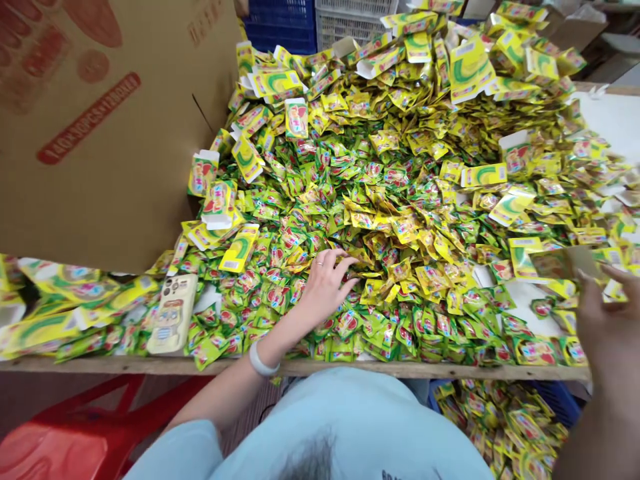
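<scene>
My left hand, with a ring and a pale wristband, rests in the middle of a heap of small candy packets. Its thumb and fingers are apart, and the fingertips touch yellow and green packets. At the right edge is my right hand, smeared by motion. A blurred small carton with a greyish flap lies at its fingertips; whether the fingers grip it I cannot tell. Just left of it stands a yellow small box among the packets.
A large cardboard box stands at the left. Near the front edge lies a phone in a cream case. Many small yellow boxes top the heap at the back. Below are a red stool and a blue crate of packets.
</scene>
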A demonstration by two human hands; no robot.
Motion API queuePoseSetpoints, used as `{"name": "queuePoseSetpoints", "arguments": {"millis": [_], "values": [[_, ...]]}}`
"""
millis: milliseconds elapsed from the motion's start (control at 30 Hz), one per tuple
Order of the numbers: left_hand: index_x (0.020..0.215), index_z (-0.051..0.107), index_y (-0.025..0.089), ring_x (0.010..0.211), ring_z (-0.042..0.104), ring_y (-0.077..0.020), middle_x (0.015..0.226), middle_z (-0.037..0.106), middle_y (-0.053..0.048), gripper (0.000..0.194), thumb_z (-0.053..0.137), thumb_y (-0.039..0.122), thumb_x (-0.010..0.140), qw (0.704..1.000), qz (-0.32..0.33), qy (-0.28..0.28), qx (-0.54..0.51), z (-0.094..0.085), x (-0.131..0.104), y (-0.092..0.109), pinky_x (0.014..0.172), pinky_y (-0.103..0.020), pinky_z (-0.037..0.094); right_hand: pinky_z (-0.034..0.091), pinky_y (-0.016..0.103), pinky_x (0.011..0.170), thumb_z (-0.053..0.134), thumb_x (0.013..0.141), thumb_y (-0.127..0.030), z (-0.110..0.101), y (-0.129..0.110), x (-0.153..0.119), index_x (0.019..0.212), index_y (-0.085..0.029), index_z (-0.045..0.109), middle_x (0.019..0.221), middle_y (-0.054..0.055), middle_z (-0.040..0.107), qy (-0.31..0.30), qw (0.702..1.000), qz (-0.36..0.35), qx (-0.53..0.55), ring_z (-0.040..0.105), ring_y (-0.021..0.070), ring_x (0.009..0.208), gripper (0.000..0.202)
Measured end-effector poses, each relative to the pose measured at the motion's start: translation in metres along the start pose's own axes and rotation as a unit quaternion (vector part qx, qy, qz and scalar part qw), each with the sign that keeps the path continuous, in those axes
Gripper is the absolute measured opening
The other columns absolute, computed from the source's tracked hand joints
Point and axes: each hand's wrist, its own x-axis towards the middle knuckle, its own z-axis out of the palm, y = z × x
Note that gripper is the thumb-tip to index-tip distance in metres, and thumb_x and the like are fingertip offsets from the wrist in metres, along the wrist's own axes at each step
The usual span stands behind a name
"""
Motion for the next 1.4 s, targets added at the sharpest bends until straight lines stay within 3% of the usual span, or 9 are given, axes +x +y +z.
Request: {"name": "queuePoseSetpoints", "arguments": {"millis": [167, 333, 567, 700, 800, 967, 1133, 1300, 1400], "values": [[0.106, 0.064, 0.016, 0.103, 0.058, -0.0242, 0.106, 0.063, -0.011, 0.021, 0.058, 0.031, 0.093, 0.999, 0.050, 0.011, 0.003, -0.011, -0.013, -0.003, 0.092, -0.041, 0.049, 0.051, 0.032, 0.068, 0.060, 0.092, -0.029, 0.026, -0.106, -0.037, 0.099, -0.021, 0.066, 0.086, 0.007, 0.073, -0.140, 0.927, -0.278, 0.208, 0.066, 0.0201, 0.074, 0.012], [0.125, 0.059, 0.014, 0.118, 0.057, -0.0319, 0.126, 0.063, -0.016, 0.044, 0.061, 0.040, 0.090, 0.991, 0.070, -0.108, 0.044, -0.012, -0.057, -0.003, 0.097, -0.048, 0.050, 0.043, 0.045, 0.088, 0.066, 0.088, -0.036, 0.058, -0.182, -0.078, 0.111, -0.011, 0.063, 0.109, 0.018, 0.067, -0.218, 0.898, -0.377, 0.066, 0.056, 0.0334, 0.105, 0.034], [0.116, 0.062, 0.019, 0.103, 0.067, -0.0208, 0.111, 0.071, -0.009, 0.026, 0.044, 0.024, 0.098, 0.979, -0.112, 0.007, -0.169, -0.009, -0.055, -0.003, 0.095, -0.040, 0.053, 0.043, 0.045, 0.089, 0.062, 0.089, -0.028, 0.061, -0.157, -0.079, 0.093, -0.019, 0.061, 0.101, 0.010, 0.066, -0.320, 0.888, -0.263, 0.201, 0.053, 0.0306, 0.108, 0.010], [0.103, 0.055, 0.018, 0.068, 0.062, -0.0156, 0.076, 0.063, 0.000, 0.023, 0.049, 0.039, 0.095, 0.885, -0.259, 0.017, -0.387, -0.002, -0.032, 0.011, 0.065, -0.030, 0.058, 0.050, 0.030, 0.069, 0.058, 0.093, -0.035, 0.046, -0.149, -0.075, 0.099, -0.020, 0.057, 0.083, 0.002, 0.065, -0.327, 0.843, -0.073, 0.420, 0.060, 0.0171, 0.074, 0.016], [0.103, 0.052, 0.019, 0.058, 0.055, -0.0132, 0.070, 0.052, 0.003, 0.027, 0.051, 0.043, 0.092, 0.828, -0.266, -0.065, -0.490, 0.001, -0.021, 0.020, 0.054, -0.028, 0.057, 0.049, 0.025, 0.061, 0.054, 0.096, -0.034, 0.032, -0.150, -0.062, 0.108, -0.020, 0.058, 0.084, 0.002, 0.066, -0.389, 0.787, -0.086, 0.472, 0.060, 0.0137, 0.066, 0.019], [0.102, 0.057, 0.018, 0.059, 0.055, -0.0121, 0.076, 0.055, 0.001, 0.030, 0.047, 0.045, 0.095, 0.835, -0.221, -0.189, -0.466, -0.014, -0.017, 0.029, 0.052, -0.023, 0.049, 0.050, 0.028, 0.073, 0.049, 0.099, -0.026, 0.014, -0.169, -0.032, 0.124, -0.020, 0.055, 0.101, 0.008, 0.071, -0.487, 0.740, -0.273, 0.374, 0.068, 0.0182, 0.084, 0.026], [0.100, 0.055, 0.018, 0.072, 0.056, -0.0130, 0.084, 0.058, -0.001, 0.032, 0.056, 0.049, 0.091, 0.814, -0.205, -0.203, -0.505, -0.017, -0.025, 0.035, 0.062, -0.023, 0.047, 0.051, 0.029, 0.065, 0.055, 0.096, -0.027, 0.025, -0.183, -0.030, 0.131, -0.015, 0.045, 0.088, 0.008, 0.069, -0.487, 0.747, -0.341, 0.298, 0.067, 0.0204, 0.074, 0.038], [0.092, 0.054, 0.017, 0.061, 0.052, -0.0113, 0.073, 0.056, 0.001, 0.038, 0.060, 0.054, 0.088, 0.802, -0.274, -0.105, -0.519, -0.004, -0.037, 0.044, 0.054, -0.022, 0.043, 0.056, 0.031, 0.068, 0.073, 0.082, -0.044, 0.050, -0.173, -0.055, 0.140, -0.021, 0.040, 0.113, 0.013, 0.063, -0.380, 0.797, -0.195, 0.428, 0.067, 0.0213, 0.086, 0.070], [0.090, 0.061, 0.016, 0.078, 0.060, -0.0160, 0.086, 0.061, -0.005, 0.035, 0.059, 0.051, 0.089, 0.864, -0.219, -0.036, -0.453, -0.005, -0.040, 0.044, 0.063, -0.024, 0.048, 0.057, 0.028, 0.060, 0.066, 0.087, -0.047, 0.063, -0.171, -0.075, 0.129, -0.023, 0.053, 0.115, 0.012, 0.067, -0.450, 0.713, -0.072, 0.533, 0.070, 0.0205, 0.084, 0.050]]}}
